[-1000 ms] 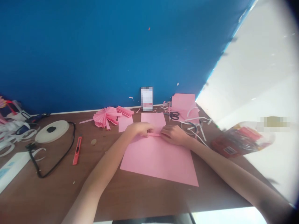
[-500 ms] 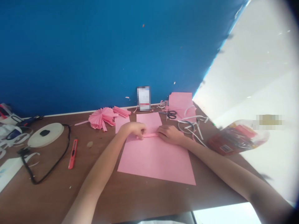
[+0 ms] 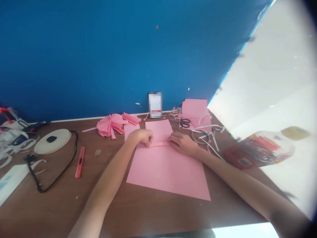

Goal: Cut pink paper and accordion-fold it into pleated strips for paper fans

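Note:
A narrow folded strip runs along the near edge of a small pink paper sheet (image 3: 158, 129), which lies over the top of a larger pink sheet (image 3: 168, 175). My left hand (image 3: 144, 136) is closed, thumb and fingers pinching the left end of the fold. At the other end, my right hand (image 3: 182, 142) has its fingers bent together over the fold, pressing and gripping it; the thumb is hidden. A pleated pink paper rosette (image 3: 110, 125) and a pleated pink piece (image 3: 131, 118) lie to the left, behind my left forearm.
Black-handled scissors (image 3: 184, 123) and white strips (image 3: 213, 142) lie right of the paper, near a plastic packet (image 3: 260, 150). A phone (image 3: 155, 105) leans on the blue wall. Left are a red box cutter (image 3: 80, 162), a white reel (image 3: 53, 141) and a black cable (image 3: 61, 176).
The view has shifted slightly, so things sit a little further right. Both hands stay at the fold; the right fingers have lifted and bent slightly.

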`<control>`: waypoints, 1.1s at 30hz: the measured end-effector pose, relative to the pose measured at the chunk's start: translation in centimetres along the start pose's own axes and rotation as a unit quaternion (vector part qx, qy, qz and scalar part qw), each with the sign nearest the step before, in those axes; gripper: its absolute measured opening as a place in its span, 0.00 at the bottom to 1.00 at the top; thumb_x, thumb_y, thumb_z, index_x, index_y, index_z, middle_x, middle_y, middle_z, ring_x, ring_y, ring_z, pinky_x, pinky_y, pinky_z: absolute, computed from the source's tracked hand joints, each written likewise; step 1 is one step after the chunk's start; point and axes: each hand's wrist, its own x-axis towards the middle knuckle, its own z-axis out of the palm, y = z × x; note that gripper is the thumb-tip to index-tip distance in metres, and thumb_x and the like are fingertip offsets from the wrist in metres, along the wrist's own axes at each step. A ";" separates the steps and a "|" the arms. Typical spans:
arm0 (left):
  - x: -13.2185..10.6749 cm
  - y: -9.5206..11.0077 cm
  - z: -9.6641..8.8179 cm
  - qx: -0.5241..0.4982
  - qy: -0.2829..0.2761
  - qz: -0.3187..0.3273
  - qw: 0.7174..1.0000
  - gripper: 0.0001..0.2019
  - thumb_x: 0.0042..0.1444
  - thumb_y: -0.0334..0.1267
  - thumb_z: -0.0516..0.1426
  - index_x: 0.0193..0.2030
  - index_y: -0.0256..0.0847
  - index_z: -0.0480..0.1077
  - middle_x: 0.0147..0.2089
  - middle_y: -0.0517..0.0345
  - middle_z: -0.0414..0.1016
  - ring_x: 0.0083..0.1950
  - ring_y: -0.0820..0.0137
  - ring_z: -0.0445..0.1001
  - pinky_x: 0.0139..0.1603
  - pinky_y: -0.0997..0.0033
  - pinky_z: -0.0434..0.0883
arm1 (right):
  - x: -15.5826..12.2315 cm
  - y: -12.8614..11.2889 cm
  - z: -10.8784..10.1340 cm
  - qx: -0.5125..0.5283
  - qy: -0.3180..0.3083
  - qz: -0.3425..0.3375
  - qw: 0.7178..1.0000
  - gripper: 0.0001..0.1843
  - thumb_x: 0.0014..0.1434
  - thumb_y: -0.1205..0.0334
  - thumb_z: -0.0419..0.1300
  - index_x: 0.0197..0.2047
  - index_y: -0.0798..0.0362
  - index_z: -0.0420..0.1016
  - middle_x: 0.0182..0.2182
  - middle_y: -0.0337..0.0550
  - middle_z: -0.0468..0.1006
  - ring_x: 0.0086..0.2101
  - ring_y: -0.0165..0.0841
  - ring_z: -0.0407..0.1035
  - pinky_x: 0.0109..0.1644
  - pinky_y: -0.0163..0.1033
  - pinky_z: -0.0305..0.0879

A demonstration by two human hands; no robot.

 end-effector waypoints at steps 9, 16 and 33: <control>-0.3 0.2 -0.2 0.045 0.010 0.006 0.999 0.10 0.40 0.36 0.66 0.30 0.39 0.72 0.30 0.59 0.77 0.29 0.70 0.73 0.29 0.74 0.67 | -0.1 0.3 0.2 -0.007 0.022 -0.035 0.999 0.14 0.68 0.63 0.48 0.43 0.50 0.76 0.40 0.47 0.76 0.39 0.36 0.65 0.44 0.41 0.59; 0.4 -0.7 0.0 -0.018 -0.014 0.019 1.000 0.10 0.40 0.35 0.65 0.31 0.39 0.72 0.32 0.59 0.78 0.31 0.70 0.74 0.32 0.75 0.71 | -0.1 0.2 0.4 -0.009 0.002 -0.026 1.000 0.16 0.70 0.63 0.46 0.43 0.51 0.76 0.39 0.47 0.77 0.39 0.36 0.67 0.43 0.42 0.56; -0.5 0.1 -0.3 0.022 0.020 0.000 1.000 0.10 0.40 0.37 0.65 0.30 0.40 0.71 0.28 0.61 0.75 0.28 0.71 0.71 0.28 0.75 0.65 | -0.2 -0.8 -0.3 -0.109 -0.039 -0.080 0.990 0.20 0.66 0.70 0.50 0.57 0.48 0.72 0.46 0.50 0.74 0.45 0.39 0.63 0.46 0.44 0.56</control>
